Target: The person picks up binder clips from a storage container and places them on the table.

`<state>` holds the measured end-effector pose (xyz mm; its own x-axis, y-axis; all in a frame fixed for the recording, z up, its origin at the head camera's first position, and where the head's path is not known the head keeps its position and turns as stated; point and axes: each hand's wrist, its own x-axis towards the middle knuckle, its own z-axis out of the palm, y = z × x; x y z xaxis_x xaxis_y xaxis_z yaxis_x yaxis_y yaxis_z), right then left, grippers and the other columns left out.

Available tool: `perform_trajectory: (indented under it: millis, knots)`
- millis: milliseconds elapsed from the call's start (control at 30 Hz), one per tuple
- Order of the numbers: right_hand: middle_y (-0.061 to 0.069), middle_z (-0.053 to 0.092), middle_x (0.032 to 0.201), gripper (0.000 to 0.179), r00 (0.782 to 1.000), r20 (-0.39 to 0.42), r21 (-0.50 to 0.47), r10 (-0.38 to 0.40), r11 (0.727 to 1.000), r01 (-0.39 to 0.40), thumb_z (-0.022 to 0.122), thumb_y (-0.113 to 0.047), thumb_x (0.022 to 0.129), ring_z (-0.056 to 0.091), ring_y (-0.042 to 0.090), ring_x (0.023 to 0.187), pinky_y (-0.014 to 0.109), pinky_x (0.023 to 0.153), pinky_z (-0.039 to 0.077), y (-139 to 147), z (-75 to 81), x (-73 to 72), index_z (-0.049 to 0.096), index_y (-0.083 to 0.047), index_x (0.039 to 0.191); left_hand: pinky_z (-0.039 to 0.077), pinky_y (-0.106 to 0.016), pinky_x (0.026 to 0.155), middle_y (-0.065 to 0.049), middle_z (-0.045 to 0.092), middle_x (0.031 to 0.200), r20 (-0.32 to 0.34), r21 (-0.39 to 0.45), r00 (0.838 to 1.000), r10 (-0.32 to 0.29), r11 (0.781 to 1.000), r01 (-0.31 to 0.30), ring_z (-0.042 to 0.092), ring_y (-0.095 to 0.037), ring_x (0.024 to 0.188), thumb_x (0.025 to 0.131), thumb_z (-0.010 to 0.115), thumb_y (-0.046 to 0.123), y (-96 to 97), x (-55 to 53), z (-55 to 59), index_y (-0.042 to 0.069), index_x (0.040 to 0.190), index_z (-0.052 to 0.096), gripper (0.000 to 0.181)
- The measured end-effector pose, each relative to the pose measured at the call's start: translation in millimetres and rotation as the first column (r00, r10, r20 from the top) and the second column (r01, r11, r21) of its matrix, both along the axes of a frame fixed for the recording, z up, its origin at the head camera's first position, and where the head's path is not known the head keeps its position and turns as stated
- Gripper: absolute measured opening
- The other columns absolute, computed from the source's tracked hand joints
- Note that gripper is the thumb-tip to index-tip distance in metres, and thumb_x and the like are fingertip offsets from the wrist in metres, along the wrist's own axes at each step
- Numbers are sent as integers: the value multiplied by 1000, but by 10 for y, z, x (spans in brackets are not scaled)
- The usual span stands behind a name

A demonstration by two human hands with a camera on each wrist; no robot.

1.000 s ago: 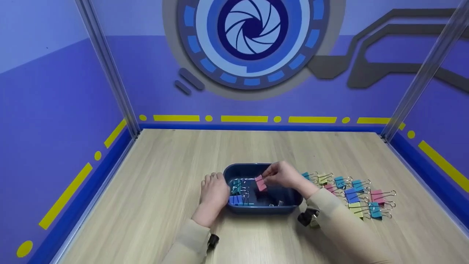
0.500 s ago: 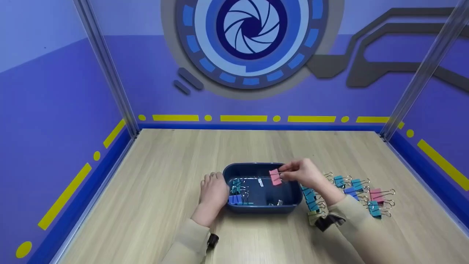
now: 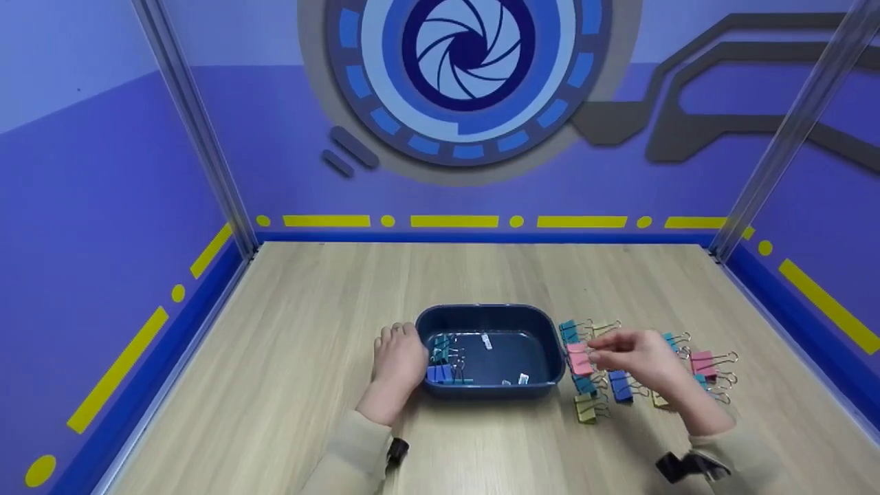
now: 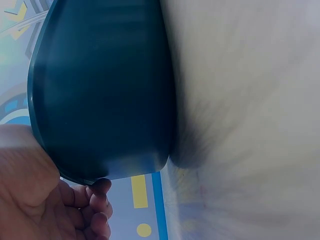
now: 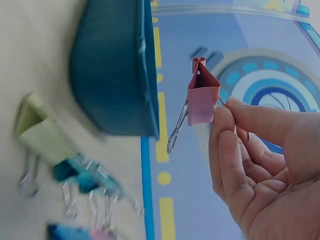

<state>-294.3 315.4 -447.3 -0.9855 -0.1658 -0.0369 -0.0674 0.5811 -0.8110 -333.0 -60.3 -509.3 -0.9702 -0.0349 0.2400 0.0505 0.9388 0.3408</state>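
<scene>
My right hand (image 3: 643, 356) pinches a pink binder clip (image 3: 579, 359) by a wire handle between thumb and fingers. It holds the clip just past the right side of a dark blue plastic bin (image 3: 489, 392), over the clips there. The right wrist view shows the pink clip (image 5: 202, 104) raised, one handle hanging free. My left hand (image 3: 400, 357) grips the bin's left rim, with curled fingers (image 4: 100, 202) at the far corner in the left wrist view. Inside the bin lie a blue binder clip (image 3: 440, 374) and a teal one (image 3: 441, 349).
Binder clips in several colours lie right of the bin, including a yellow clip (image 3: 586, 409), a blue clip (image 3: 621, 386) and a pink clip (image 3: 704, 363). My right hand hides some. Small whitish pieces (image 3: 487, 342) lie on the bin's floor. Printed panels surround the wooden table (image 3: 330, 289).
My right hand has carried the pink binder clip from over the bin's inside rightward, past the rim to the clips on the table. The left hand stays on the bin.
</scene>
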Motion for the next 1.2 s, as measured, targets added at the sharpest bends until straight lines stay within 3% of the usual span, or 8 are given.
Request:
perform_trajectory:
  millis: [133,300,433,767,1200]
  knots:
    - [16,77,107,39,1000,10,-19,-13,1000,13,76,-25,92,73,8,85,27,76,59,210,-94,146,71,3,118,44,-47,88,-20,65,108,5,1,1000,-4,1000,4,56,-36,102,94,60,16,-7,14,11,-5,110,62,26]
    - [10,78,97,41,996,54,15,-76,997,75,76,-22,91,70,7,78,29,68,58,424,-205,317,70,7,119,44,-47,90,-19,65,109,13,4,1000,-1,1000,1,56,-35,104,94,60,17,-3,4,15,-4,112,62,27]
    - [8,78,91,37,988,97,24,-123,992,121,77,-18,90,71,10,76,30,70,58,536,-304,383,71,9,115,44,-47,89,-19,65,108,-1,1,1000,-5,1000,5,56,-35,103,94,59,16,-1,3,11,-5,111,62,26]
    - [8,78,92,27,968,167,119,-186,979,168,78,-12,86,68,11,75,24,65,55,599,-534,397,74,6,106,44,-47,90,-20,65,108,1,16,1000,-7,1000,7,55,-36,104,94,60,16,7,7,15,-5,111,62,26]
    - [4,74,83,21,976,143,174,-164,975,138,80,-12,84,65,15,75,24,64,52,557,-545,395,74,3,98,44,-47,92,-19,65,111,28,11,1000,1,1000,-2,55,-35,105,95,61,18,3,4,20,-4,113,62,29]
